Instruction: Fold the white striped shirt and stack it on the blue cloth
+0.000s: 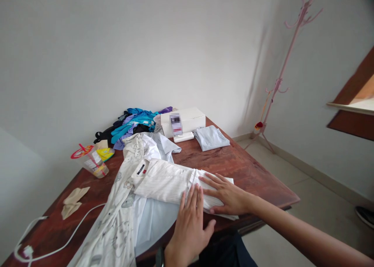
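Observation:
A white striped shirt (pixel 166 177) lies folded lengthwise on the dark red wooden table (pixel 245 169), its collar and black label toward the left. My left hand (pixel 191 224) rests on the shirt's near edge with fingers stretched out. On the shirt's right part my right hand (pixel 226 193) lies flat, fingers spread, beside a crease across the cloth. Under the collar end are a patterned white garment (pixel 122 204) and a pale blue garment (pixel 154 216), both hanging toward the near edge. Neither hand grips anything.
A folded pale blue garment (pixel 212 137) lies near a white box (pixel 189 119). Behind is a heap of coloured clothes (pixel 136 122). A plastic cup (pixel 93 161) with a straw, a crumpled napkin (pixel 74 201) and a white cable (pixel 62 245) are at left. A pink coat stand (pixel 284 60) stands right.

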The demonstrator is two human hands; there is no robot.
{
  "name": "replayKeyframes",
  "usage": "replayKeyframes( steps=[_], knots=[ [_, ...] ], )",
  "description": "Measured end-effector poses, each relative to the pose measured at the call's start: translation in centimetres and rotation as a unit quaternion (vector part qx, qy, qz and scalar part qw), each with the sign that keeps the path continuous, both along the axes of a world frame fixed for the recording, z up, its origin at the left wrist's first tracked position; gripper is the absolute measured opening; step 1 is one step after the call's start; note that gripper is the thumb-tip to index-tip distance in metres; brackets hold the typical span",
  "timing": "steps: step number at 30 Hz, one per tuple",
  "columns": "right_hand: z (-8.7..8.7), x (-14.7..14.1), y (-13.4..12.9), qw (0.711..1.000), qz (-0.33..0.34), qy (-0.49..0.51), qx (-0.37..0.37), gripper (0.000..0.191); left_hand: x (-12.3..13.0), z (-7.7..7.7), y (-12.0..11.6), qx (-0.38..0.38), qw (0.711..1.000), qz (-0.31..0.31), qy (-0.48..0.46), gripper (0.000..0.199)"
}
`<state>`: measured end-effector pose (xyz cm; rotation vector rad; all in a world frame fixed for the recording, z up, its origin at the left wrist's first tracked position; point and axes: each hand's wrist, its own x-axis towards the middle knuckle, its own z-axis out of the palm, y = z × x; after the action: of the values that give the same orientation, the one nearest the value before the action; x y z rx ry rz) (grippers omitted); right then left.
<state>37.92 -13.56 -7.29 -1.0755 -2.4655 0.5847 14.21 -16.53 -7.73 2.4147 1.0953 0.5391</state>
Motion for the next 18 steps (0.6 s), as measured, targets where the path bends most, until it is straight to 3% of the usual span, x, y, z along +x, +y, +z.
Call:
replayKeyframes(
  steps=[4,6,9,12,18],
  knots=[
    [0.0,0.9,0.9,0.995,-0.022,0.082,-0.043,0.056,0.2,-2.3,0.2,0.053,0.997,0.045,0.037,0.093],
    [-0.6,1.8,1.8,0.982,-0.075,0.164,-0.05,0.044,0.2,-2.3,0.0,0.064,0.995,0.061,0.038,0.089],
    [-1.7,3.3,3.2,0.954,-0.194,0.226,-0.035,0.039,0.5,-1.5,0.1,0.055,0.994,0.085,0.045,0.075],
    [-2.2,4.7,4.0,0.948,-0.251,0.183,-0.062,0.039,0.6,-0.8,0.3,0.037,0.994,0.089,0.049,0.065],
    [-0.9,5.3,4.4,0.971,-0.194,0.062,-0.122,0.042,0.0,-1.4,-0.1,0.039,0.997,0.071,0.011,0.073]
  ],
)
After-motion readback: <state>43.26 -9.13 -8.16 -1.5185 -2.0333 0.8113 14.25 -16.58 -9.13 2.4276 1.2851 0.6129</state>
